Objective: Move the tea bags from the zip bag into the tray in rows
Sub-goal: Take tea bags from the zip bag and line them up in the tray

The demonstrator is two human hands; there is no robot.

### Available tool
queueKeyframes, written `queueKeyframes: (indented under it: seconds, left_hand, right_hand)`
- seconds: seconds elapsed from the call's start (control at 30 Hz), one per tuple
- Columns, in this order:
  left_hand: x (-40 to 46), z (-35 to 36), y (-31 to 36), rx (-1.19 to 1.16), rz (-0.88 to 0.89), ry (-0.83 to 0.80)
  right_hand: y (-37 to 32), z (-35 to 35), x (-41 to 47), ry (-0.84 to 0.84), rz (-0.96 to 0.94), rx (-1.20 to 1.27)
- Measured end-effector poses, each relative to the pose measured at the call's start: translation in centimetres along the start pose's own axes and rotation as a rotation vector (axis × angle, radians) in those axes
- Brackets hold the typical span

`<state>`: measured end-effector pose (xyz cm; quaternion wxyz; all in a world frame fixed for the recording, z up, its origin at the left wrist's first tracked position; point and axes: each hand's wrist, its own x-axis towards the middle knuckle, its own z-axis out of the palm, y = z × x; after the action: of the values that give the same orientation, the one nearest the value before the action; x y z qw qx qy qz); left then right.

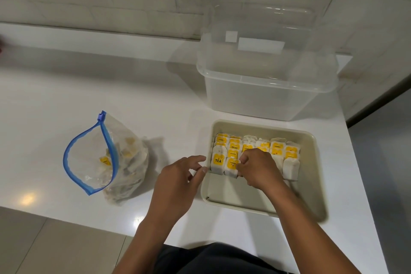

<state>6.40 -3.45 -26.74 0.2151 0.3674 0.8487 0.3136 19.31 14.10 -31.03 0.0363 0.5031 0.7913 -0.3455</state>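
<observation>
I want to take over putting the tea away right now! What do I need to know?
Right hand pinches a yellow-tagged white tea bag in the front row of the beige plastic tray.
Left hand is open, fingertips at the tray's left rim.
Done: several rows of tea bags fill the tray's far half.
Left: the clear zip bag with the blue seal, open on the white counter, holds more tea bags; the tray's near part is bare.

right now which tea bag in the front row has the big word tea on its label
The leftmost tea bag of the front row, against the tray's left wall. Its yellow label reads TEA; its neighbour's shows a small symbol.
</observation>
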Motion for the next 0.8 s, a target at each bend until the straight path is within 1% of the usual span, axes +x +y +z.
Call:
queueKeyframes:
  seconds: [0.17, 0.33, 0.53, 0.8]
  left_hand:
    - [0.0, 0.0, 0.0, 0.005, -0.003, -0.005]
    - [0.0, 0.0, 0.2, 0.01, -0.007, -0.011]
    - [-0.2, -0.2, 0.2, 0.023, -0.011, -0.01]
    - [-0.5, -0.4, 0.7, 0.005, -0.006, 0.014]
  right_hand:
    - [-0.2, 0.0, 0.4, 0.006, 0.03, -0.05]
    - [-0.5, -0.1, 0.7, -0.01, 0.061, -0.025]
    - [-0.6, -0.4, 0.3, -0.023, 0.027, -0.109]
    - [-0.5, -1.4, -2.1, -0.032, 0.008, -0.065]
